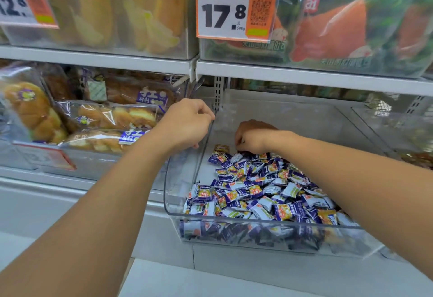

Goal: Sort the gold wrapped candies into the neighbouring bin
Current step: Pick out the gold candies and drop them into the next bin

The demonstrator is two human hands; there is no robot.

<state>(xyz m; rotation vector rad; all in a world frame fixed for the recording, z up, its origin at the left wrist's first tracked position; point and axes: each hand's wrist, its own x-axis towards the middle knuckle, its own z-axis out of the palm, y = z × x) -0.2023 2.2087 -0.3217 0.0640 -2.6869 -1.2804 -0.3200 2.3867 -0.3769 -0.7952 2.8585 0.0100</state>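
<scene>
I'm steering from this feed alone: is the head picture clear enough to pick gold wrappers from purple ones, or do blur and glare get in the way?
Head view: lighting even, shadows soft; the gold candy beside the right hand reads clearly against the purple candies; glare and haze on the clear bin front wall smear what lies behind it; wide-angle bending and softness at the edges.

Candies (257,193) fill the bin (234,219), bread bags (98,118) in its left neighbour

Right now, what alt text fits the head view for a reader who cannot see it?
Two bare hands work at a clear bin of purple-and-white candies: the right hand digs at the pile's far end near a gold candy, the left hand grips the bin's left wall.
</scene>
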